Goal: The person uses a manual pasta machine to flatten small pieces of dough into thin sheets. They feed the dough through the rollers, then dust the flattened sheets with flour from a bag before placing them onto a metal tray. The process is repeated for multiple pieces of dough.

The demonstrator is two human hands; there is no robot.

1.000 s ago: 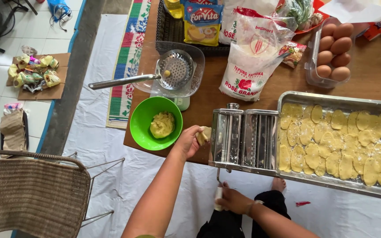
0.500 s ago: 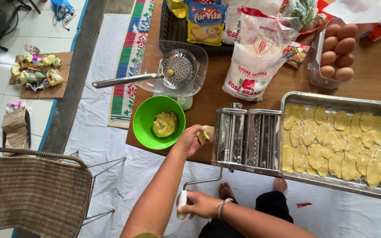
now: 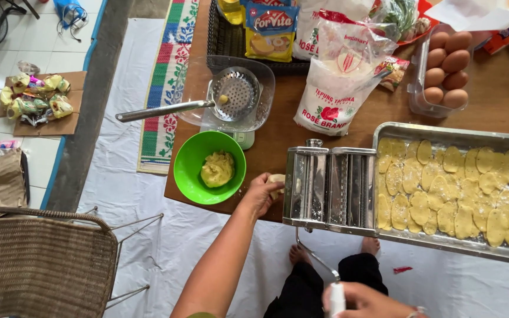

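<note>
Feeding dough into a pasta roller at the table's front edge
Left hand (image 3: 260, 193) pinches dough piece (image 3: 277, 180); right hand (image 3: 363, 300) clenches crank handle (image 3: 336, 299); green bowl (image 3: 191, 176) holds dough, tray (image 3: 443, 132) flattened rounds

the left arm runs up from the bottom edge of the view, bare and nearly straight, forearm angled up and to the right. the left hand (image 3: 261, 193) is curled, its fingers (image 3: 273, 179) bent closed in a light grip. the right hand (image 3: 365, 300) sits low at the bottom edge, knuckles up, fingers wrapped closed in a fist-like hold, wrist cut off by the frame. two bare feet show between the arms.
</note>
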